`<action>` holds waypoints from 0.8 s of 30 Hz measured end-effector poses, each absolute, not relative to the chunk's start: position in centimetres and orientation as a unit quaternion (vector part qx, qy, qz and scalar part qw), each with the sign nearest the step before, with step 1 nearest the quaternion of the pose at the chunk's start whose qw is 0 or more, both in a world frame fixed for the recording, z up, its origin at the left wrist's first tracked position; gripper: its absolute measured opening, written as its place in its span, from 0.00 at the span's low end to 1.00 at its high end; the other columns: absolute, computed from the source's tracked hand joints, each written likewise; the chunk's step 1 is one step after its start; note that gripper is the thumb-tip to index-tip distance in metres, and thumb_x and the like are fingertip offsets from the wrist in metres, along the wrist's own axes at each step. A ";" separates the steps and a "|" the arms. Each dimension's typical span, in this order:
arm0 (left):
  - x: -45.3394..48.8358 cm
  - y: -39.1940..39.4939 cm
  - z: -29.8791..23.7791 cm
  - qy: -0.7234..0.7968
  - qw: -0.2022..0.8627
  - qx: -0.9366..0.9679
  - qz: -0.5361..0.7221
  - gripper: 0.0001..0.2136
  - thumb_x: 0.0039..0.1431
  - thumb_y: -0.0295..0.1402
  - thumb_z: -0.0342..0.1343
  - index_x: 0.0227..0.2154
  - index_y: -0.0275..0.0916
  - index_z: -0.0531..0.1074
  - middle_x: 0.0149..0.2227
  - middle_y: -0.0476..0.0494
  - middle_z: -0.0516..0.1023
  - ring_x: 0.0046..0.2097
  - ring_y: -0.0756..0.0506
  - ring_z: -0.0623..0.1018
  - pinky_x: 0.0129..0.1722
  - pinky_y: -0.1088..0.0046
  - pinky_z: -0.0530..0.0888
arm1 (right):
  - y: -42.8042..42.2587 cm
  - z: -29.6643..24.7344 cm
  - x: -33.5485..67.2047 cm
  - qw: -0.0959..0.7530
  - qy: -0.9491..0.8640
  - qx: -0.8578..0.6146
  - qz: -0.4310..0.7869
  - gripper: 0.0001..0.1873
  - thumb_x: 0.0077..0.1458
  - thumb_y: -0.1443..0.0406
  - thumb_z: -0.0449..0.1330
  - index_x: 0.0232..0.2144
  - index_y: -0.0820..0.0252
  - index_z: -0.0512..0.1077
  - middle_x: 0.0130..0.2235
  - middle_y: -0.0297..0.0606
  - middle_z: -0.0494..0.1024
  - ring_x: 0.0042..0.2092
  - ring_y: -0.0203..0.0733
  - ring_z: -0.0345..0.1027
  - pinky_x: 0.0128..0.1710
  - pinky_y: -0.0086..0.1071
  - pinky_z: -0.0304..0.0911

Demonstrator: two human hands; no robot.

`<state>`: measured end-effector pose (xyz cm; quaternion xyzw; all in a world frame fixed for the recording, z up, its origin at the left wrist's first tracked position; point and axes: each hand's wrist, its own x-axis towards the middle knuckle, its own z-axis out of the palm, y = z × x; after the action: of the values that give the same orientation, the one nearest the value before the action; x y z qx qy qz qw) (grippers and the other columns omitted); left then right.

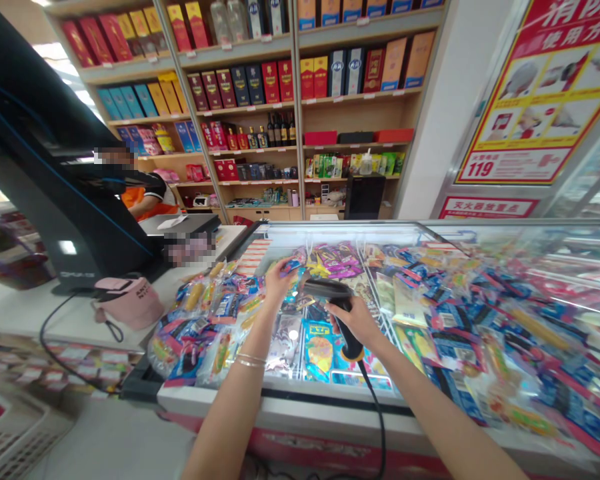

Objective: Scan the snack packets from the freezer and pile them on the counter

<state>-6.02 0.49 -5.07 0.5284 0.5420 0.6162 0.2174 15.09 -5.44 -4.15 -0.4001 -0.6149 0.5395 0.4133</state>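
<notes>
Head — scanner [330, 289] past freezer's near edge [305, 396]

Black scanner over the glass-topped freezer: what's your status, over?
Right hand: gripping black scanner by its handle. Left hand: holding blue packet. Cord hanging across freezer front; packet piles either side.

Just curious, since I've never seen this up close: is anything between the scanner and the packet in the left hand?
Nothing visible stands between the barcode scanner, held in the right hand, and the blue packet in the left hand; one view can't settle their depth.
</notes>
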 end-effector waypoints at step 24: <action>-6.4 -0.9 -4.6 0.527 -0.056 0.679 0.508 0.15 0.55 0.20 0.48 0.38 0.43 0.77 0.49 0.45 0.77 0.49 0.44 0.73 0.52 0.65 0.67 | -5.3 -4.2 15.4 0.439 -0.587 -0.440 0.519 0.14 0.47 0.58 0.62 0.18 0.60 0.69 0.17 0.35 0.71 0.17 0.39 0.67 0.17 0.31 0.63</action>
<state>-6.40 -0.90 -4.55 0.6788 0.5273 0.5081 -0.0557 15.36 -5.27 -4.20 -0.4398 -0.5869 0.5188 0.4393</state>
